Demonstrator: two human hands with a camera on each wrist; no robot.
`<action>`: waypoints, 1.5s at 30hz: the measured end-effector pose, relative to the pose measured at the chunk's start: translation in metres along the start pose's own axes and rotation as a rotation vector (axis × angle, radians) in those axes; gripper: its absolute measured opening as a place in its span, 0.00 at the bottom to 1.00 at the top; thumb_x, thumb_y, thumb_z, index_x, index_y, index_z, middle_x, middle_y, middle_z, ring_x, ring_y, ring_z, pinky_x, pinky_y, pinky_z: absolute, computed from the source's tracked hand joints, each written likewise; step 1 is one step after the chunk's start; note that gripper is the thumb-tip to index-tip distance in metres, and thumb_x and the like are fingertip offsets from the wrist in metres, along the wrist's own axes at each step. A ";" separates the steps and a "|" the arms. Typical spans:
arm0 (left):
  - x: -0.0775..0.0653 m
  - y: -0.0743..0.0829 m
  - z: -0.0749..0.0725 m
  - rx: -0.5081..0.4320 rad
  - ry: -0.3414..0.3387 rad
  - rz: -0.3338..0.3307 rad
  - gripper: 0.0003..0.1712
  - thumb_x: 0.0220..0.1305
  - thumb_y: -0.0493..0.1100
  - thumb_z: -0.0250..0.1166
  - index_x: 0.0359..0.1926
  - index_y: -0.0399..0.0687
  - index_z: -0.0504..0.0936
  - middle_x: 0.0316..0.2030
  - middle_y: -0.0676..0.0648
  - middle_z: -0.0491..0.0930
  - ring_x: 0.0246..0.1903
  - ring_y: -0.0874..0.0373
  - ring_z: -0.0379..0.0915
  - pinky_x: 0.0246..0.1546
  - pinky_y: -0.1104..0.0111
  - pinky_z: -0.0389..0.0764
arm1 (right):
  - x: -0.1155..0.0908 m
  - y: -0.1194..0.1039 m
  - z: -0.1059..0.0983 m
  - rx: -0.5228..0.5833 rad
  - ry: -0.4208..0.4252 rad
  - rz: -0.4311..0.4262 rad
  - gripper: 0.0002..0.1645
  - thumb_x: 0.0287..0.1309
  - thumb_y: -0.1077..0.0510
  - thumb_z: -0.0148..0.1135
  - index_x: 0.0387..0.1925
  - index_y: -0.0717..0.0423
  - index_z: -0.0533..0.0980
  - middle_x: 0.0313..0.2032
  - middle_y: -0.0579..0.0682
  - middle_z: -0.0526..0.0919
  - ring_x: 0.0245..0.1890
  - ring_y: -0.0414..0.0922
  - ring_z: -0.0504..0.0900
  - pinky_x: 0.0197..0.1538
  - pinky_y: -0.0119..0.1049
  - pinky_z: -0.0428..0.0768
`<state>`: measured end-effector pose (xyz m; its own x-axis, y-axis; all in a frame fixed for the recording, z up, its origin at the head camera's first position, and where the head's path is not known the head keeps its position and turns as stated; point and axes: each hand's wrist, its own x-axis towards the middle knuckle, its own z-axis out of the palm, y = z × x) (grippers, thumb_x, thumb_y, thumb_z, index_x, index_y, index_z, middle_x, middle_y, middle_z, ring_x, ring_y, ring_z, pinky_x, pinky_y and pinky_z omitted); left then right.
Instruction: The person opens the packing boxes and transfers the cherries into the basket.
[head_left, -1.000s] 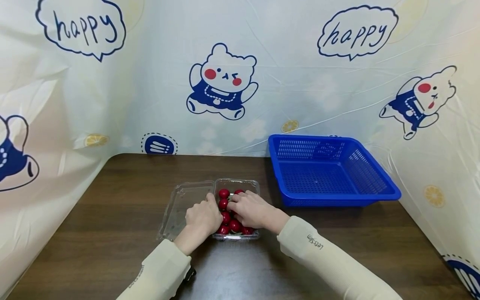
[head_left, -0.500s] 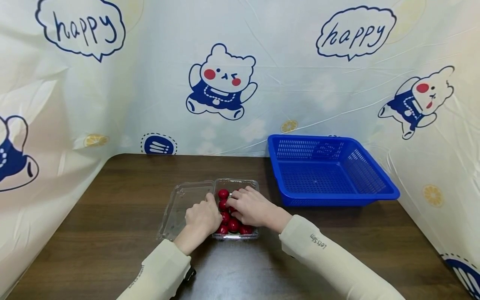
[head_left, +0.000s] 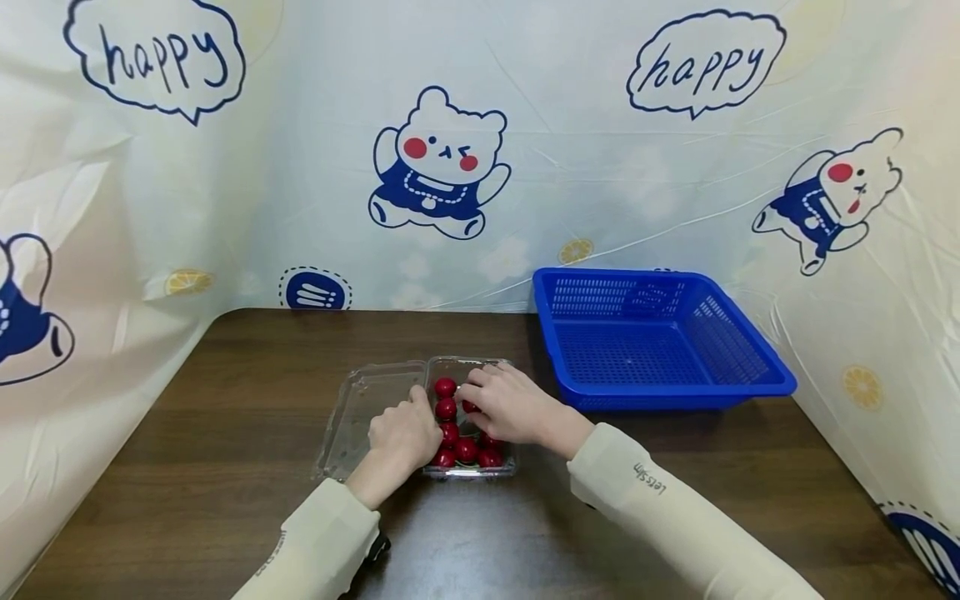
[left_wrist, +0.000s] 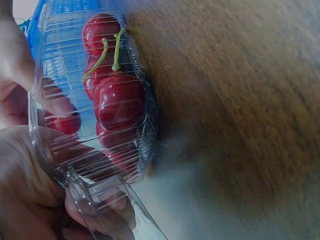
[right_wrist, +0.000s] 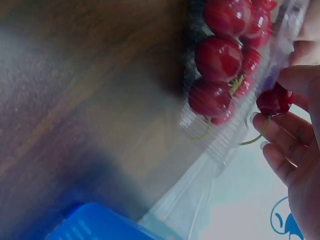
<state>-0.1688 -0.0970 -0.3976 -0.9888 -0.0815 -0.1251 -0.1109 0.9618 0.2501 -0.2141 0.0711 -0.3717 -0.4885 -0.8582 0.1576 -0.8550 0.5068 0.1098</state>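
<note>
A clear plastic clamshell box (head_left: pixel 471 474) lies on the table, its lid (head_left: pixel 367 408) folded out to the left. Red cherries (head_left: pixel 466 450), some with green stems, fill part of it. The left hand (head_left: pixel 406 435) grips the box at its hinge side, with fingers (left_wrist: pixel 107 212) curled beneath the plastic edge in the left wrist view. Over the right half of the box, the right hand (head_left: pixel 513 406) pinches a single cherry (right_wrist: pixel 274 101) between thumb and fingers, its stem hanging free. That cherry is at the height of the box rim, above the others.
A blue slotted plastic basket (head_left: pixel 675 392) stands at the back right of the brown wooden table (head_left: pixel 225 467). Behind and on both sides hangs a pale printed cloth (head_left: pixel 585 167) with cartoon bears.
The right hand has moved slightly up and to the right, uncovering more cherries at the front of the box. The left hand keeps its grip in nearly the same place.
</note>
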 end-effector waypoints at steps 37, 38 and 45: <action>0.000 -0.001 -0.003 0.002 0.003 0.020 0.16 0.58 0.43 0.56 0.42 0.35 0.67 0.27 0.33 0.83 0.23 0.39 0.79 0.20 0.52 0.77 | -0.035 0.079 -0.064 0.113 0.232 0.280 0.15 0.54 0.58 0.68 0.45 0.56 0.82 0.43 0.56 0.86 0.43 0.52 0.81 0.49 0.53 0.79; 0.000 -0.001 -0.003 0.002 0.003 0.020 0.16 0.58 0.43 0.56 0.42 0.35 0.67 0.28 0.32 0.83 0.23 0.39 0.79 0.20 0.52 0.77 | -0.037 0.082 -0.064 0.113 0.232 0.293 0.15 0.55 0.57 0.68 0.45 0.57 0.82 0.43 0.57 0.86 0.43 0.53 0.81 0.49 0.53 0.79; 0.000 -0.001 -0.003 -0.002 0.002 0.021 0.17 0.58 0.43 0.56 0.43 0.35 0.67 0.27 0.33 0.83 0.23 0.40 0.78 0.20 0.52 0.77 | -0.053 0.102 -0.066 0.108 0.235 0.357 0.16 0.54 0.58 0.68 0.45 0.59 0.81 0.42 0.59 0.86 0.40 0.54 0.81 0.46 0.56 0.79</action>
<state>-0.1693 -0.0991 -0.3949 -0.9911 -0.0618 -0.1178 -0.0903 0.9627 0.2549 -0.2635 0.1738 -0.3045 -0.7147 -0.5824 0.3874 -0.6588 0.7465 -0.0931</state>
